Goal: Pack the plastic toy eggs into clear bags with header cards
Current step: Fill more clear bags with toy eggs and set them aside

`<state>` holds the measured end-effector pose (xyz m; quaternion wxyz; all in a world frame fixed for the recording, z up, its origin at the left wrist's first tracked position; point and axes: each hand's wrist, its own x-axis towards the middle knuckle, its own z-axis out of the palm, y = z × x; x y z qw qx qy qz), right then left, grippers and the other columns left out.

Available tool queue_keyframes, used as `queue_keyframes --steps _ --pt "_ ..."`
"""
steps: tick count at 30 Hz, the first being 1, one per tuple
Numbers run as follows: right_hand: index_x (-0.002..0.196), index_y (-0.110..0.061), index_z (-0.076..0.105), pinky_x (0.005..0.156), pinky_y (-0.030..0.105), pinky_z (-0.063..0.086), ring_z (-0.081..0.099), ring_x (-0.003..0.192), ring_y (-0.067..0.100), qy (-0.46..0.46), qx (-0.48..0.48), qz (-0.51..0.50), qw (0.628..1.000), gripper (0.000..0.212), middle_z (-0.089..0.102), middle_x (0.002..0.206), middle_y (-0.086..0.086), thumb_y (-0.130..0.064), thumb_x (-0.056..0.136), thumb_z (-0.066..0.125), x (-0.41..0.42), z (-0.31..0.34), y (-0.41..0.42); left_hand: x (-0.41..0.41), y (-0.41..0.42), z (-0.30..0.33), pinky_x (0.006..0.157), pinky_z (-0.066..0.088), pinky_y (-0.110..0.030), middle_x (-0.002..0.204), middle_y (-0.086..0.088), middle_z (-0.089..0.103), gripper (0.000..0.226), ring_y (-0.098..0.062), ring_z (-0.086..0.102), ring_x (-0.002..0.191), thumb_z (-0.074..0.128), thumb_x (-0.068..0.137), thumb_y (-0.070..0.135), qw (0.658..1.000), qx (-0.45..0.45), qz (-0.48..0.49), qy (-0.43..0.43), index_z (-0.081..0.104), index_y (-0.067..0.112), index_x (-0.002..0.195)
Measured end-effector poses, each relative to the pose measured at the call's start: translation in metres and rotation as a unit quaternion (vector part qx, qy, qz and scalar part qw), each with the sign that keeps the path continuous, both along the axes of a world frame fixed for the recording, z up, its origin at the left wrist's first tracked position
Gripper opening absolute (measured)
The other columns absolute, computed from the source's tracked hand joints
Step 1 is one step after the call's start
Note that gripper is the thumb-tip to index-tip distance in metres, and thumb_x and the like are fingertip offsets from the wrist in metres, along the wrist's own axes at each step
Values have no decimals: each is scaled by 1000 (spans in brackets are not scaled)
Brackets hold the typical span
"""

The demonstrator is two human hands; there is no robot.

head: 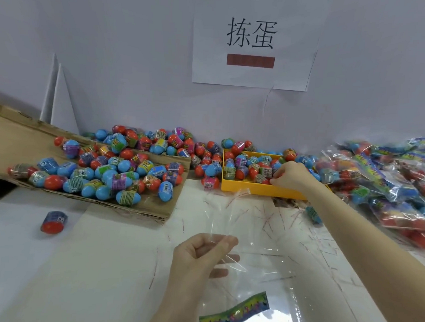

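filling step: left hand (pixel 198 254) fingers pinch the clear bag (pixel 246 258) open, right hand (pixel 290 174) fingers grasp eggs in the yellow tray (pixel 249 189); next, carry them into the bag's mouth.

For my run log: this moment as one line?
left hand: holds clear bag open | right hand: picking eggs in yellow tray | header card: inside bag

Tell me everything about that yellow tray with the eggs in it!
The yellow tray looks like smooth plastic, square-cornered with low walls. It sits flat on the white table near the back wall, right of the cardboard sheet and left of the pile of packed bags. It holds many toy eggs, blue and red halves with printed wrappers; more eggs lie heaped around its far and left sides. The right hand reaches into it, fingers among the eggs, and its forearm crosses the near right corner.
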<state>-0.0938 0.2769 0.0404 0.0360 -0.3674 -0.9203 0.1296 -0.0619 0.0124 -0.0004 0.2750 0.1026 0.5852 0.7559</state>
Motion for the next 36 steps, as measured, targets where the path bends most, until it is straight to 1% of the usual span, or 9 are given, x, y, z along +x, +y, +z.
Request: queue_keyframes --steps 4,8,14,17,19,23,28,33,36 --pt "115 -2 59 74 26 46 58 96 22 69 6 -29 997 34 63 111 12 -19 86 62 1 -4 -5 -1 2 -1 41 47 -18 74 -9 74 33 -18 70 59 75 43 27 1000 2 -3 0 62 10 68" --pt "114 -4 58 73 26 41 52 89 19 196 19 -31 980 25 61 112 14 -14 91 54 9 -7 -15 -2 2 -2 43 47 -18 75 -6 75 32 -16 69 59 75 60 17 1000 -2 -10 6 59 8 86" --pt "105 -28 55 66 6 44 53 86 -4 436 -144 139 877 26 57 99 -18 -11 87 58 53 36 -65 2 2 -3 44 47 -16 72 -5 74 29 -17 70 60 75 65 13 999 0 -28 38 62 12 90" --pt "99 -40 53 76 10 48 57 92 -2 349 -195 312 862 37 58 102 -19 -8 81 61 84 45 -102 5 2 -1 44 46 -16 68 -7 73 31 -19 70 59 77 63 11 998 2 -33 54 63 14 91" --pt "102 -39 49 79 13 48 57 93 2 269 -93 364 887 45 56 101 -20 -9 76 69 96 45 -115 7 1 -1 45 47 -17 69 -7 74 31 -18 70 59 75 67 8 997 4 -41 67 63 17 94" --pt "103 -27 58 78 10 45 56 94 10 190 21 345 919 34 52 99 -16 -18 73 73 100 46 -119 12 1 3 48 49 -18 72 -4 74 48 -17 70 61 76 53 31 993 -1 -69 93 63 25 99" --pt "102 -36 60 81 10 45 55 88 1 128 -55 382 913 29 53 95 -26 -20 79 66 101 51 -119 12 0 2 51 49 -18 73 -1 74 36 -15 70 63 75 69 18 991 -12 -79 111 60 28 100" --pt "100 -51 43 81 3 40 47 92 -17 85 -86 404 907 42 47 95 -36 -14 86 58 103 50 -122 15 0 4 51 49 -17 73 -1 74 52 -15 70 63 72 52 38 988 -6 -84 129 59 28 101" --pt "100 -51 43 84 7 43 48 98 -11 83 -107 407 903 45 50 102 -31 -11 86 58 106 52 -123 14 -1 3 52 49 -17 77 0 75 54 -15 70 63 71 49 42 988 -1 -83 130 59 28 100"
